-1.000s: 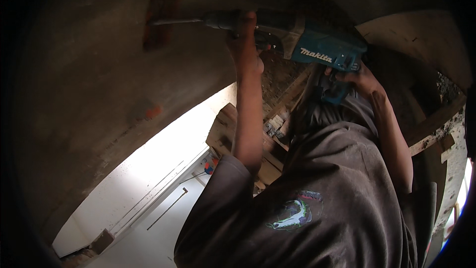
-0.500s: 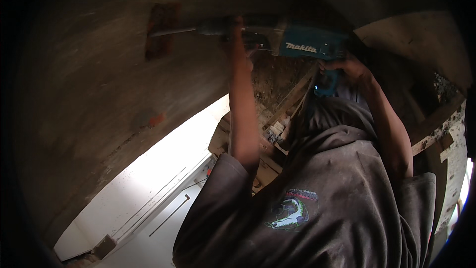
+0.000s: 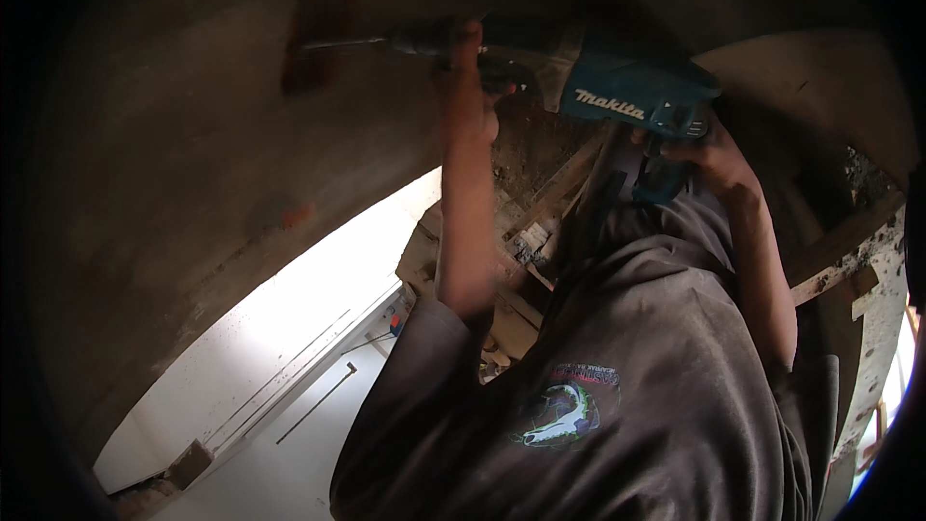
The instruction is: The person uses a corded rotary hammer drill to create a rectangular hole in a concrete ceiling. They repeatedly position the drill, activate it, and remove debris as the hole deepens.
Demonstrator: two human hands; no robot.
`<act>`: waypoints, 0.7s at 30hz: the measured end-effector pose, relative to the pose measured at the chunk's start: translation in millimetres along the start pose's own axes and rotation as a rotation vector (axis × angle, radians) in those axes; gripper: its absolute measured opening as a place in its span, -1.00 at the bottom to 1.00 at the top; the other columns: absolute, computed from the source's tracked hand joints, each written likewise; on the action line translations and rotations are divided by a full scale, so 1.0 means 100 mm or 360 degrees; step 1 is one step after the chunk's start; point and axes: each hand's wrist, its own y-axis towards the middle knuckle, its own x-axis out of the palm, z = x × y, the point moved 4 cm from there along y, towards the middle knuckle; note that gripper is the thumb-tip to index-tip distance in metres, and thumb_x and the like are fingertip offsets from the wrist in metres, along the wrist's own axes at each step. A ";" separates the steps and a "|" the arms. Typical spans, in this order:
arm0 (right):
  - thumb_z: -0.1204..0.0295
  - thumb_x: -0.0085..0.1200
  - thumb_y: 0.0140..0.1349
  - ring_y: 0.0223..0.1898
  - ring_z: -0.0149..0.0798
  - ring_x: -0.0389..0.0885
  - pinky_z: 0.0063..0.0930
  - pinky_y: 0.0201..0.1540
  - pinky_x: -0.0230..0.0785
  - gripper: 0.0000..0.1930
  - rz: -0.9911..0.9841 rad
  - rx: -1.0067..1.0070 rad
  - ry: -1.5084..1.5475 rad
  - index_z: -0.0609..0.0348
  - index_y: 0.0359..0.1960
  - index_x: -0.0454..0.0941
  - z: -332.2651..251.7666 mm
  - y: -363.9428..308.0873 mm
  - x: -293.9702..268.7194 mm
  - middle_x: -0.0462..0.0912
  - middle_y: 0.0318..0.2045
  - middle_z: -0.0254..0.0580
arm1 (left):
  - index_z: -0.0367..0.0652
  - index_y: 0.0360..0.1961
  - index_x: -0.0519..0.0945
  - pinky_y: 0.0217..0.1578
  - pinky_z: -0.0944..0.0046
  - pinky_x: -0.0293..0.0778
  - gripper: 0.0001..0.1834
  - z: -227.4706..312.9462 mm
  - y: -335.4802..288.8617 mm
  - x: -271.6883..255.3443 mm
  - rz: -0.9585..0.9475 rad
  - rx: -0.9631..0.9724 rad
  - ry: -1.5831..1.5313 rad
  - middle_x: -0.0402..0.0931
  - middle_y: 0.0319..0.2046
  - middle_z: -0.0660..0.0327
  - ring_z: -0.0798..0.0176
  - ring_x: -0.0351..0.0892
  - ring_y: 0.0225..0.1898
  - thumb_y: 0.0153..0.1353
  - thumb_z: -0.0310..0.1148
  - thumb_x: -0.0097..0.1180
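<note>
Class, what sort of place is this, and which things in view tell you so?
Probably a building or renovation site: a teal power drill points at a reddish-brown patch on a dark, bare-looking wall, and rough timber pieces show nearby.

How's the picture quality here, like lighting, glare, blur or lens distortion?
Head view: the brown wall is dim, while the white area below it glares, washed out. Head view: the front of the power drill sinks into shadow; the reddish patch and left hand look soft. Head view: dark fisheye corners surround the image.
</note>
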 end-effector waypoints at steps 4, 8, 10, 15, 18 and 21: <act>0.49 0.17 -0.17 -0.07 -0.17 0.63 -0.28 0.03 0.47 -0.37 0.0019 0.0050 0.0116 0.25 0.10 0.46 0.19 0.00 -0.10 0.67 -0.20 -0.12 | 0.04 0.09 0.47 -0.37 0.27 0.45 -0.36 -0.09 0.04 0.04 -0.0123 -0.0047 0.0243 0.51 -0.18 0.34 0.31 0.55 -0.26 0.13 0.19 0.27; 0.48 0.16 -0.17 -0.10 -0.20 0.62 -0.28 -0.01 0.49 -0.40 0.0017 0.0002 0.0090 0.24 0.07 0.48 0.12 0.05 -0.05 0.66 -0.23 -0.16 | 0.05 0.08 0.49 -0.37 0.29 0.46 -0.37 -0.12 0.18 0.01 -0.0076 -0.0113 0.0287 0.51 -0.19 0.31 0.31 0.55 -0.27 0.13 0.20 0.27; 0.48 0.16 -0.17 -0.12 -0.21 0.62 -0.29 -0.03 0.49 -0.42 0.0017 -0.0009 0.0026 0.23 0.04 0.49 0.10 0.11 -0.04 0.65 -0.25 -0.17 | 0.05 0.09 0.49 -0.39 0.30 0.45 -0.37 -0.09 0.21 -0.01 -0.0058 -0.0113 0.0298 0.51 -0.19 0.29 0.32 0.54 -0.27 0.13 0.20 0.27; 0.48 0.17 -0.15 -0.20 -0.23 0.63 -0.30 -0.11 0.52 -0.49 -0.0010 -0.0124 -0.0117 0.23 -0.03 0.52 0.06 0.32 -0.02 0.65 -0.30 -0.17 | 0.08 0.11 0.49 -0.42 0.32 0.43 -0.35 -0.05 0.35 -0.17 -0.0008 -0.0133 0.0269 0.51 -0.20 0.30 0.35 0.52 -0.31 0.12 0.22 0.28; 0.52 0.20 -0.11 -0.23 -0.22 0.65 -0.30 -0.10 0.53 -0.53 -0.0048 -0.0231 -0.0073 0.24 -0.04 0.52 0.27 0.38 -0.03 0.66 -0.31 -0.15 | -0.10 0.07 0.49 -0.59 0.41 0.47 -0.35 -0.02 0.34 -0.17 0.0026 -0.0065 0.0112 0.54 -0.20 0.28 0.35 0.60 -0.40 0.09 0.08 0.37; 0.56 0.21 -0.08 -0.15 -0.18 0.67 -0.26 -0.02 0.51 -0.48 -0.0033 -0.0151 0.0111 0.27 0.04 0.48 0.40 0.25 0.09 0.68 -0.24 -0.11 | -0.08 0.06 0.51 -0.60 0.38 0.48 -0.40 -0.05 0.24 -0.26 0.0084 -0.0072 0.0202 0.55 -0.21 0.30 0.35 0.60 -0.41 0.11 0.04 0.37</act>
